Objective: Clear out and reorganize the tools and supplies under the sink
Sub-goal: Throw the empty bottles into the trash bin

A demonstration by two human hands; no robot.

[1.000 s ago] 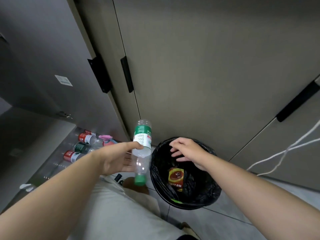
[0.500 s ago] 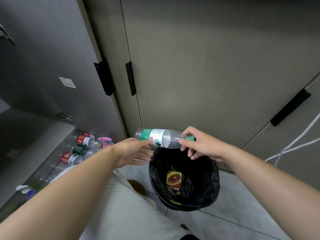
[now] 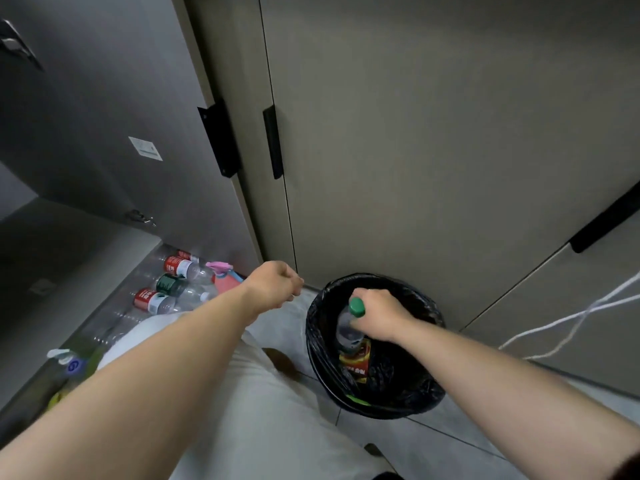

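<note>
My right hand point(image 3: 379, 317) grips a clear plastic bottle point(image 3: 346, 329) with a green cap near its neck and holds it upright inside the black-lined trash bin point(image 3: 429, 393). The bottle's base rests against a red and yellow packet point(image 3: 356, 362) in the bin. My left hand point(image 3: 273, 285) hovers left of the bin with curled fingers and nothing in it. Several more bottles point(image 3: 169, 292) with red and green labels lie on the floor of the open cabinet at the left, next to a pink spray bottle point(image 3: 223, 275).
The open cabinet door point(image 3: 114, 126) stands at the left, closed cabinet doors point(image 3: 415, 150) behind the bin. White cords point(image 3: 568, 320) hang at the right. A white-capped bottle point(image 3: 69, 362) lies at the cabinet's near end. My knees in light trousers point(image 3: 263, 410) fill the bottom.
The bottle passed from my left hand to my right, turned cap-up and went down into the bin. My left hand let go and drew back, fingers curling.
</note>
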